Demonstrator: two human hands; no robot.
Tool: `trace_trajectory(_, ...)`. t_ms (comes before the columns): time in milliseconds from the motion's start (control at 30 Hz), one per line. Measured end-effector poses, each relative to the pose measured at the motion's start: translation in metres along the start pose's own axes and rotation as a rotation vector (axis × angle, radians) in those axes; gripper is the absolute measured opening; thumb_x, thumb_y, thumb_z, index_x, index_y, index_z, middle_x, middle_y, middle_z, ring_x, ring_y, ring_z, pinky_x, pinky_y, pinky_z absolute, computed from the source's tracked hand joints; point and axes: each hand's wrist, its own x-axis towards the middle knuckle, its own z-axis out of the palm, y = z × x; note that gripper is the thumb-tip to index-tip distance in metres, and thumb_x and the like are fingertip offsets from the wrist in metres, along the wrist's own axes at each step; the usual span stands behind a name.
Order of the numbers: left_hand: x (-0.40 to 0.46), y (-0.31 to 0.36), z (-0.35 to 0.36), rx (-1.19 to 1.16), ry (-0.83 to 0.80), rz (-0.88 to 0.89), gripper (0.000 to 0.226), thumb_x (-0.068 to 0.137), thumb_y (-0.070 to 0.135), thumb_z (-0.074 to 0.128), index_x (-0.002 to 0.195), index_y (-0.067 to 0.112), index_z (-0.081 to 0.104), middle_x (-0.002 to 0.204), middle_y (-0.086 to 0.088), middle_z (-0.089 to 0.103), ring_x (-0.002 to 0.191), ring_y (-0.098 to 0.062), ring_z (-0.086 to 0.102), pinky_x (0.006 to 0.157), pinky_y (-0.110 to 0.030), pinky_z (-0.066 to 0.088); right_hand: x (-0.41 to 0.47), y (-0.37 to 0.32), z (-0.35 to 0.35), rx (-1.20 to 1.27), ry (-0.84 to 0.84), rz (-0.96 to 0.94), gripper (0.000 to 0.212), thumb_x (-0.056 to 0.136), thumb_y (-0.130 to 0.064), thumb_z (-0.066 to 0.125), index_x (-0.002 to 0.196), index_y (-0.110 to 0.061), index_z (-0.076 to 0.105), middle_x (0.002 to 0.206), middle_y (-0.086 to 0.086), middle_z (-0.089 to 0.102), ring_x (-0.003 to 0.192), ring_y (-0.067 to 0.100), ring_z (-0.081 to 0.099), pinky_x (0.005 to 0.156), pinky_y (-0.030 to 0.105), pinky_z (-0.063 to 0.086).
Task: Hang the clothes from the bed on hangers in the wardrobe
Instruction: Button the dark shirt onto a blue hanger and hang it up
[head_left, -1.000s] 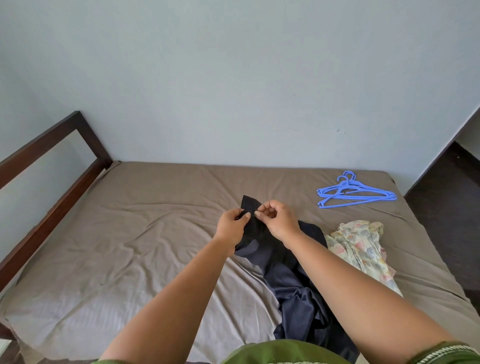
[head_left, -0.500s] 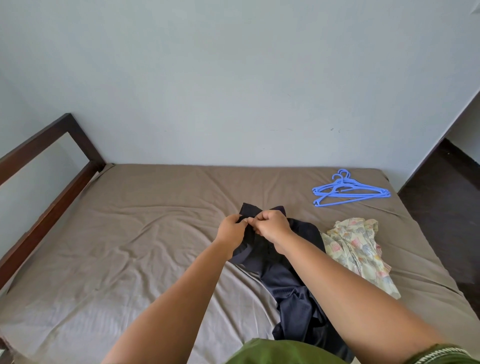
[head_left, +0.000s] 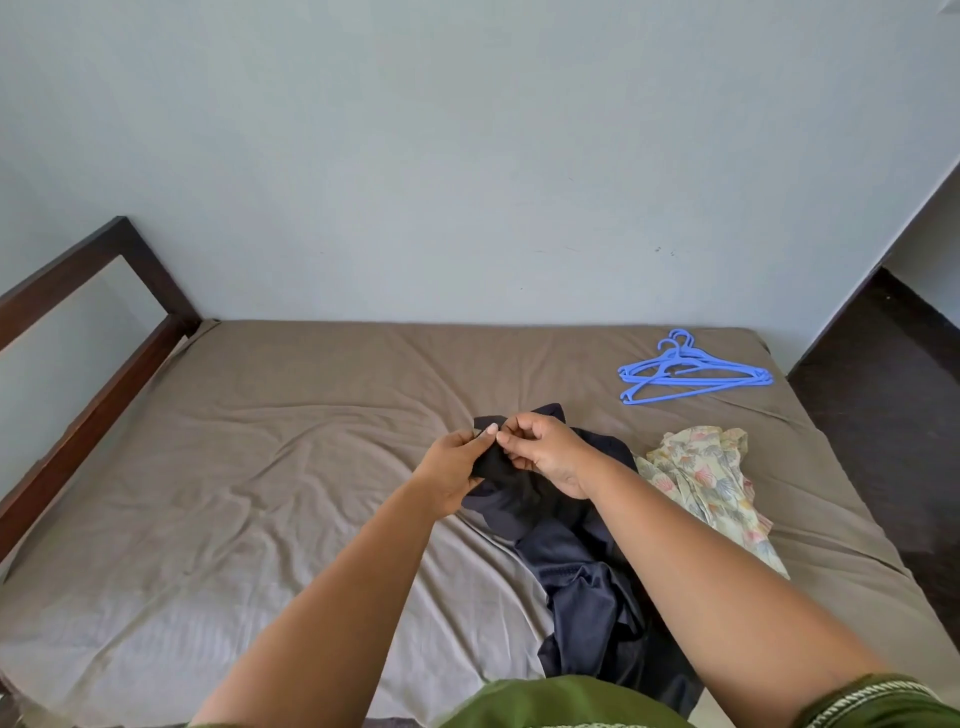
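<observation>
mid-frame, the left hand and right hand both pinch the top edge of a dark navy garment on the bed; blue hangers lie upper right.

Dark navy garment, floral cream shirt, blue hangers, brown-grey bedsheet.

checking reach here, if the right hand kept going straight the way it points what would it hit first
Probably the left hand: the right hand points left across the dark garment both pinch, their fingers nearly touching.
</observation>
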Motion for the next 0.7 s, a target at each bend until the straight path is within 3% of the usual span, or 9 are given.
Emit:
trace_trajectory(67,0.000,0.003,-0.001,-0.002,-0.027,-0.005,0.021,0.098,0.021,0.056,0.094,0.003,0.065,0.086,-0.009,0.069,0.074,-0.010,0.065,0.063,-0.020,0.053,0.000,0.001,-0.001,-0.002,0.049,-0.021,0.004,0.091,-0.010,0.064,0.090,-0.013,0.063,0.087,0.007,0.059,0.081,0.012,0.058,0.071,0.019,0.052)
trace_trajectory(133,0.000,0.003,0.003,-0.054,-0.015,-0.010,0.018,0.099,0.017,0.053,0.090,0.007,0.065,0.084,-0.007,0.068,0.077,-0.011,0.062,0.064,-0.019,0.050,0.004,0.003,-0.001,0.000,0.121,-0.057,0.007,0.090,-0.006,0.064,0.095,-0.010,0.067,0.095,0.010,0.064,0.088,0.016,0.061,0.074,0.020,0.053)
trace_trajectory(267,0.003,-0.002,0.013,-0.147,0.029,-0.015,0.017,0.099,0.011,0.050,0.088,0.011,0.062,0.080,-0.005,0.063,0.073,-0.010,0.057,0.060,-0.017,0.045,0.010,0.003,-0.006,-0.227,0.281,-0.137,0.002,0.084,-0.019,0.074,0.086,-0.018,0.072,0.082,-0.001,0.068,0.078,0.011,0.063,0.074,0.021,0.055)
trace_trajectory(300,0.006,-0.004,0.015,-0.102,0.045,0.004,0.018,0.099,0.010,0.049,0.087,0.011,0.061,0.080,-0.006,0.062,0.073,-0.011,0.057,0.060,-0.018,0.046,0.010,0.004,-0.008,-0.336,0.315,-0.155,0.012,0.079,-0.026,0.079,0.084,-0.018,0.072,0.079,-0.004,0.068,0.074,0.008,0.063,0.074,0.019,0.055)
trace_trajectory(367,0.009,-0.006,0.022,-0.003,0.049,0.060,0.017,0.099,0.009,0.050,0.085,0.011,0.060,0.082,-0.008,0.060,0.072,-0.012,0.057,0.062,-0.019,0.047,0.010,0.007,-0.012,-0.394,0.367,-0.149,0.019,0.073,-0.032,0.083,0.080,-0.018,0.072,0.074,-0.004,0.068,0.069,0.007,0.064,0.075,0.021,0.056)
trace_trajectory(467,0.017,-0.011,0.030,-0.050,0.011,0.108,0.011,0.096,0.001,0.053,0.096,0.011,0.056,0.092,-0.014,0.060,0.084,-0.021,0.060,0.077,-0.031,0.052,0.010,0.013,-0.023,-0.381,0.434,-0.092,0.013,0.079,-0.025,0.078,0.073,-0.019,0.068,0.070,0.002,0.071,0.067,0.015,0.070,0.071,0.029,0.058)
trace_trajectory(533,0.024,-0.016,0.031,-0.043,0.031,0.139,0.026,0.092,-0.008,0.055,0.102,0.016,0.051,0.096,-0.017,0.059,0.090,-0.028,0.061,0.083,-0.041,0.053,0.009,0.016,-0.029,-0.509,0.448,-0.095,0.012,0.082,-0.022,0.073,0.073,-0.018,0.066,0.071,0.003,0.071,0.066,0.015,0.069,0.067,0.026,0.055)
trace_trajectory(600,0.033,-0.020,0.037,0.057,0.128,0.164,0.035,0.088,-0.010,0.057,0.102,0.021,0.050,0.095,-0.016,0.060,0.090,-0.030,0.062,0.084,-0.046,0.056,0.010,0.022,-0.032,-0.532,0.440,-0.127,0.008,0.084,-0.019,0.070,0.078,-0.020,0.064,0.075,0.001,0.070,0.070,0.014,0.068,0.072,0.030,0.057)
trace_trajectory(700,0.040,-0.022,0.058,0.351,0.284,0.247,0.033,0.088,-0.007,0.055,0.101,0.023,0.050,0.089,-0.003,0.055,0.085,-0.021,0.055,0.071,-0.029,0.052,0.010,0.038,-0.040,-0.498,0.440,-0.131,0.012,0.086,-0.013,0.065,0.096,-0.019,0.063,0.079,-0.004,0.066,0.076,0.011,0.065,0.077,0.027,0.055)
